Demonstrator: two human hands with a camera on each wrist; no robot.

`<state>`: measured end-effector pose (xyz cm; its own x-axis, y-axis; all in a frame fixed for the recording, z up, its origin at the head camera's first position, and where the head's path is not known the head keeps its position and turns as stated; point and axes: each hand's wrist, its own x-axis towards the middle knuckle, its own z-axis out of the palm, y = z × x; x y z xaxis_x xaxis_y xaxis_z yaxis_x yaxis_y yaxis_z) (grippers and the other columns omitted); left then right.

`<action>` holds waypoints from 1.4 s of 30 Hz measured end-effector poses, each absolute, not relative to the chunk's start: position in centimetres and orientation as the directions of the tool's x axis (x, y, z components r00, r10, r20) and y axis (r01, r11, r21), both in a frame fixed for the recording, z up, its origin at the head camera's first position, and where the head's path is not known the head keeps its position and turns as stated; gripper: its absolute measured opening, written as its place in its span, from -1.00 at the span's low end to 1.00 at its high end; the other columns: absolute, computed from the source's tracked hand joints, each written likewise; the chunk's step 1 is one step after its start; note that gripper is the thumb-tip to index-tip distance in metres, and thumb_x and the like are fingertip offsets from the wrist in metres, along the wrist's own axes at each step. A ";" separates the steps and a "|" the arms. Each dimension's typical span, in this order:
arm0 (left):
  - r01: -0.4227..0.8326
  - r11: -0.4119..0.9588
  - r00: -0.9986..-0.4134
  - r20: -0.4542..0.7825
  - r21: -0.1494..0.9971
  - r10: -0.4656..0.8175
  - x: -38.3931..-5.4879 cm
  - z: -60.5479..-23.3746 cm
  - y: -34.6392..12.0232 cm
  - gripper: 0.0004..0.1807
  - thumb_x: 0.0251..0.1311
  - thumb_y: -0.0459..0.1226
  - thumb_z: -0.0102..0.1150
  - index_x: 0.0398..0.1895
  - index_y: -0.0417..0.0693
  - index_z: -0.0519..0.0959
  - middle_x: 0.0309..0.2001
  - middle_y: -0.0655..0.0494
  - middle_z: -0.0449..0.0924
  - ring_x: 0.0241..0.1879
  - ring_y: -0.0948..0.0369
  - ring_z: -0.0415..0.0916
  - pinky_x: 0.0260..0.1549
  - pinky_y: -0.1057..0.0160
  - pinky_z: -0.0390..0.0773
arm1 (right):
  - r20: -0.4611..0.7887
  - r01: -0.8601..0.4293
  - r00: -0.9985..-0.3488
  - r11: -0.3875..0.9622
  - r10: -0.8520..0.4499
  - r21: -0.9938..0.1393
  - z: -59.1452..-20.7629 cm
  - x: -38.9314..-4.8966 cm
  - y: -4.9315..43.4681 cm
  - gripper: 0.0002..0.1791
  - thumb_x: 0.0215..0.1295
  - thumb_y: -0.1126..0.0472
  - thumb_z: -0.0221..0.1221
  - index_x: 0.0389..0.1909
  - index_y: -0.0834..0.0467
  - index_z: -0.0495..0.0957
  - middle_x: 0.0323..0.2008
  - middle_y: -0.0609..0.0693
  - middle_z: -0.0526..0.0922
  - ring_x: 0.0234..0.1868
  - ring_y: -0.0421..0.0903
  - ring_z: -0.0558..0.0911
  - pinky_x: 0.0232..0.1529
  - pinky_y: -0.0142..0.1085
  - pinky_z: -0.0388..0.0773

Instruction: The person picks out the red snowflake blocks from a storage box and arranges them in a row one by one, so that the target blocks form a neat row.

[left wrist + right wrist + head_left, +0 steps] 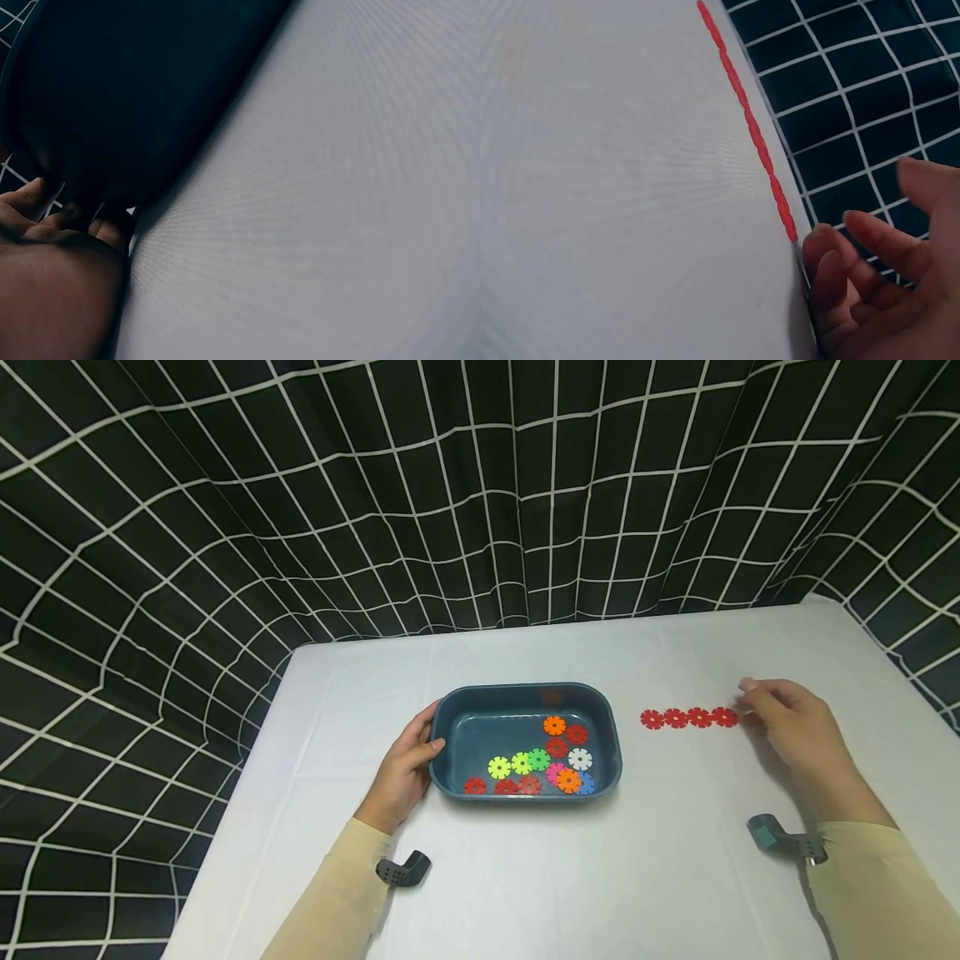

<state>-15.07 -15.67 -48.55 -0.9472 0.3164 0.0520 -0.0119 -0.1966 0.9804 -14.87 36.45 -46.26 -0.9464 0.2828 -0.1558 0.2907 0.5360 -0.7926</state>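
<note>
My left hand (pixel 401 777) grips the left end of a dark blue plastic tray (pixel 517 803), thumb over the rim and fingers along the outside wall. In the left wrist view, the fingers (pixel 109 229) sit against the dark tray (pixel 112 97). Several red flower-shaped notched discs (pixel 688 718) lie in a straight row on the white cloth, to the right of the tray. At the right end of that row is my right hand (pixel 795 727), its fingertips close to the last disc. In the right wrist view, its fingers are loosely bent beside the red row (pixel 757 139), nothing visible between them.
Inside the tray lie loose notched discs: yellow ones (pixel 499 767), a green one (pixel 538 759), a white one (pixel 580 759), orange ones (pixel 554 725), red ones (pixel 475 786), plus pink and blue. A black grid-patterned curtain (pixel 517 510) hangs behind the white-covered table (pixel 525 893).
</note>
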 end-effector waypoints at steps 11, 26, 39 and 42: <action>-0.015 -0.191 -0.947 0.048 0.981 0.317 -15.1 -48.5 -15.7 -0.34 0.61 -0.43 -0.07 0.73 -0.09 0.19 0.64 0.08 0.28 0.62 0.12 0.18 0.51 0.14 0.28 | -0.132 0.155 -0.974 0.116 0.181 -0.981 -45.3 -14.6 37.3 -0.12 0.55 -0.52 -0.14 0.58 0.03 0.32 0.30 0.00 0.54 0.04 -0.31 0.70 -0.08 -0.53 0.65; -0.012 -0.206 -0.944 0.057 0.979 0.325 -15.2 -48.8 -15.8 -0.34 0.62 -0.44 -0.09 0.73 -0.11 0.18 0.65 0.03 0.25 0.63 0.05 0.15 0.52 0.10 0.27 | 0.222 -0.174 -0.938 -0.190 -0.267 -0.966 -40.3 -13.5 30.4 -0.32 0.81 -0.17 -0.38 0.65 0.13 0.26 0.43 0.15 0.53 0.29 0.08 0.68 0.13 -0.14 0.71; -0.009 -0.207 -0.944 0.060 0.978 0.326 -15.1 -48.7 -15.6 -0.33 0.61 -0.44 -0.10 0.74 -0.14 0.16 0.67 -0.04 0.20 0.65 0.02 0.12 0.54 0.07 0.22 | 0.176 -0.156 -0.869 -0.082 -0.463 -0.984 -39.6 -14.0 23.1 -0.29 0.81 -0.18 -0.37 0.68 0.19 0.19 0.45 0.39 0.40 0.34 0.23 0.58 0.20 -0.10 0.68; -0.009 -0.200 -0.945 0.057 0.980 0.322 -15.1 -48.6 -15.7 -0.33 0.61 -0.44 -0.09 0.73 -0.14 0.16 0.67 -0.04 0.20 0.65 0.01 0.12 0.54 0.07 0.24 | 0.126 -0.129 -0.871 -0.025 -0.475 -0.991 -39.7 -14.5 21.3 -0.29 0.81 -0.15 -0.31 0.68 0.24 0.15 0.45 0.37 0.41 0.36 0.34 0.53 0.21 -0.11 0.67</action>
<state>-15.11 -15.65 -48.62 -0.9450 0.3221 0.0567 -0.0095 -0.2003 0.9797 -14.48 21.35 -39.68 -0.8711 -0.4747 0.1255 -0.1294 -0.0246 -0.9913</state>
